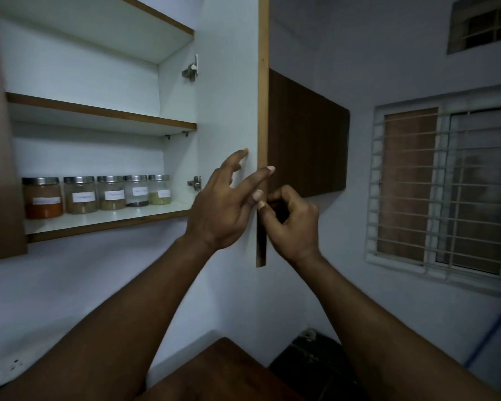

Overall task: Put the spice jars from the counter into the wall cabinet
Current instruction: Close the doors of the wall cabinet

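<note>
Both forearms (113, 328) reach up from below. Five spice jars (110, 196) sit lined up on the wall cabinet's (78, 73) lowest shelf (99, 221). Left hand (223, 209), fingers spread, is flat against the open door (229, 96); right hand (292, 227) curls round its edge.

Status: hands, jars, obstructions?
Left hand flat on white-faced cabinet door, right hand gripping its edge. Five steel-lidded glass spice jars on bottom shelf. Door open, nothing blocking.

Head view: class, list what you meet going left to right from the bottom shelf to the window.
Orange spice jar, brown spice jar, tan spice jar, dark-bottomed jar, yellow-green jar, lower hinge, left hand, cabinet door edge, right hand, barred window.
</note>
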`<action>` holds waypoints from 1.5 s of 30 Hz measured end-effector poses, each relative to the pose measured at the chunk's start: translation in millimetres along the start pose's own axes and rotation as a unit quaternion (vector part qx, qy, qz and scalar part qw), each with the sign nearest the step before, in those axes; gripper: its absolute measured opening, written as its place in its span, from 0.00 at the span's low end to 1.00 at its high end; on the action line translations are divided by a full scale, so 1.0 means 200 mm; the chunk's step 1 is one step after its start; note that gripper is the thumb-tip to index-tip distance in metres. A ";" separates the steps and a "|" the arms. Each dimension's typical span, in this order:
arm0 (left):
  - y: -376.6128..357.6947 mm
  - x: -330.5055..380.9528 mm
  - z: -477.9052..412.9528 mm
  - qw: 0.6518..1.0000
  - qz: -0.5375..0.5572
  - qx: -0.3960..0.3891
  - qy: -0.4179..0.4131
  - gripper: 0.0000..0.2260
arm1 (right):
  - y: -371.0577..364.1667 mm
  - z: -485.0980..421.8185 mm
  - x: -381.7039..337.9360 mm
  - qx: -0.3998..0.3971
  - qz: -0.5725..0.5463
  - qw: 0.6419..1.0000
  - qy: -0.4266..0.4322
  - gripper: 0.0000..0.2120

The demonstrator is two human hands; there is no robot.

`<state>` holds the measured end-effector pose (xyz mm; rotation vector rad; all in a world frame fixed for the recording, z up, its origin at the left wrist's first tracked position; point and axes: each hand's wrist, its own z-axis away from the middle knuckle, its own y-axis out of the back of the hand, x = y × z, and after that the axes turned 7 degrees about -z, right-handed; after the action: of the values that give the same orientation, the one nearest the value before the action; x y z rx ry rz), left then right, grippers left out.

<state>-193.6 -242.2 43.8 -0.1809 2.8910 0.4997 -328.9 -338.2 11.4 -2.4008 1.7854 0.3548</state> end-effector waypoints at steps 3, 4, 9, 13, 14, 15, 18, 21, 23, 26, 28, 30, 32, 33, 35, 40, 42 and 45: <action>0.15 -0.08 0.07 0.999 0.024 0.032 0.034 0.19 | -0.15 0.01 -0.10 -0.011 -0.023 0.999 0.028 0.07; 0.20 -0.11 0.09 0.998 0.022 0.046 0.044 0.19 | -0.21 0.02 -0.12 -0.015 -0.035 0.999 0.030 0.06; 0.47 -0.30 0.22 0.994 -0.038 0.064 0.083 0.20 | -0.57 0.08 -0.28 -0.033 -0.042 0.999 0.010 0.20; 0.67 -0.48 0.36 0.981 -0.117 0.020 0.152 0.23 | -0.87 0.13 -0.40 -0.081 -0.013 0.997 -0.002 0.26; 0.72 -0.52 0.39 0.976 -0.139 -0.001 0.167 0.24 | -0.94 0.13 -0.43 -0.097 -0.007 0.995 -0.005 0.27; 0.76 -0.57 0.42 0.968 -0.167 -0.029 0.184 0.25 | -1.02 0.14 -0.46 -0.114 -0.003 0.993 -0.009 0.27; 0.88 -0.70 0.49 0.934 -0.256 -0.115 0.223 0.28 | -1.24 0.14 -0.53 -0.163 0.002 0.986 -0.027 0.27; 0.94 -0.81 0.54 0.909 -0.316 -0.176 0.208 0.28 | -1.43 0.12 -0.59 -0.221 -0.006 0.974 -0.051 0.33; 0.97 -0.88 0.57 0.886 -0.365 -0.208 0.195 0.24 | -1.53 0.11 -0.60 -0.256 -0.004 0.966 -0.045 0.35; 0.99 -0.97 0.62 0.843 -0.431 -0.259 0.192 0.24 | -1.65 0.11 -0.60 -0.293 0.008 0.956 -0.019 0.30; 0.98 -1.01 0.65 0.815 -0.459 -0.294 0.195 0.26 | -1.71 0.10 -0.57 -0.304 0.011 0.953 -0.019 0.25; 0.96 -1.07 0.70 0.795 -0.462 -0.324 0.222 0.30 | -1.76 0.10 -0.54 -0.312 0.015 0.950 -0.026 0.24; 0.92 -1.13 0.76 0.782 -0.446 -0.345 0.267 0.36 | -1.81 0.10 -0.51 -0.332 0.033 0.942 -0.019 0.27; 0.90 -1.15 0.79 0.779 -0.435 -0.351 0.285 0.39 | -1.83 0.11 -0.50 -0.345 0.044 0.937 -0.014 0.30; 0.84 -1.19 0.85 0.780 -0.420 -0.350 0.305 0.42 | -1.87 0.11 -0.47 -0.368 0.064 0.928 -0.010 0.36; 0.74 -1.25 0.94 0.762 -0.468 -0.326 0.307 0.48 | -1.92 0.17 -0.40 -0.353 0.117 0.927 0.040 0.43; 0.71 -1.26 0.96 0.758 -0.484 -0.317 0.302 0.49 | -1.93 0.19 -0.37 -0.338 0.114 0.933 0.050 0.42; 0.70 -1.27 0.97 0.757 -0.486 -0.316 0.302 0.50 | -1.97 0.21 -0.35 -0.323 0.115 0.937 0.058 0.40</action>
<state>66.8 -22.8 -35.6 -2.1143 2.4061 1.2943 23.3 -148.9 -24.9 -2.6446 2.2941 0.9841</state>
